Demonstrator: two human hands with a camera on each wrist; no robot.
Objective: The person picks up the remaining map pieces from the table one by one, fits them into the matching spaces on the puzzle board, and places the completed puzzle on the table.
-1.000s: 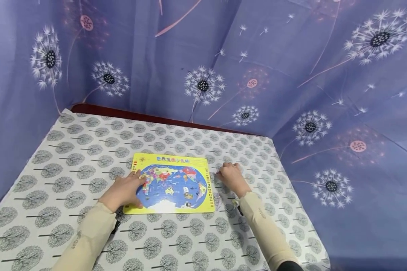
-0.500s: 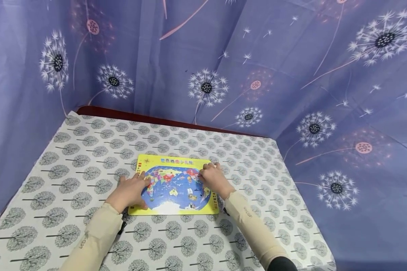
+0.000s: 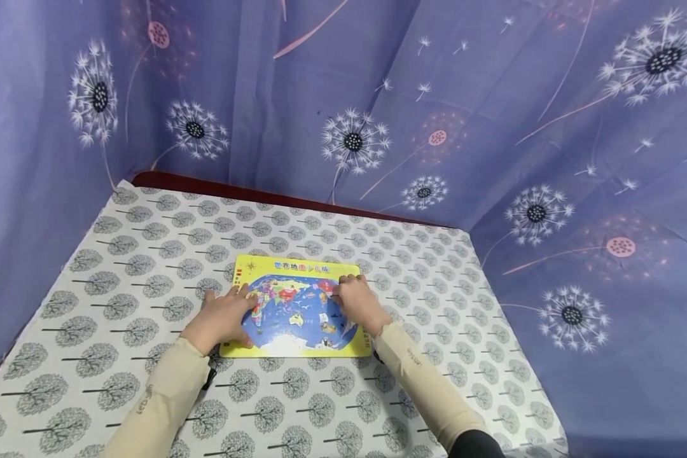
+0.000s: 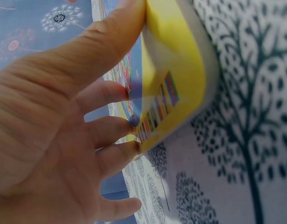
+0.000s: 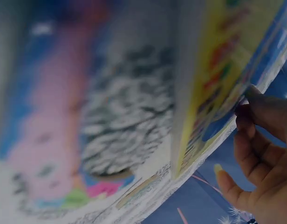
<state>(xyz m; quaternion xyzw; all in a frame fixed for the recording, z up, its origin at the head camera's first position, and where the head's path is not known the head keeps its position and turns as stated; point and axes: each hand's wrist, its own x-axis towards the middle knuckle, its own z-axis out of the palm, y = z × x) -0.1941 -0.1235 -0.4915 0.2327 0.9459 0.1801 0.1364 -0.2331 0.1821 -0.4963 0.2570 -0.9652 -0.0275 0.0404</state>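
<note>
A yellow-bordered board (image 3: 312, 351) with a blue world map lies flat on the table. My left hand (image 3: 220, 318) rests on its left edge, fingers spread; in the left wrist view that hand (image 4: 64, 121) has its thumb and fingertips at the board's yellow corner (image 4: 181, 51). Over the map's right part is my right hand (image 3: 359, 305), fingers curled down. The right wrist view shows this hand (image 5: 269, 154) with thumb and forefinger pinched together at the map surface on a small dark piece, mostly hidden by the fingertips.
A white cloth (image 3: 298, 388) with grey trees covers the table. Purple dandelion curtains (image 3: 286, 114) hang behind and to the right. Close to the right wrist camera is a blurred pink and blue printed thing (image 5: 48, 154), also on the tree cloth.
My right hand has moved left from the cloth beside the board onto the map's right part. The left hand stays on the left edge. The head view has shifted slightly.
</note>
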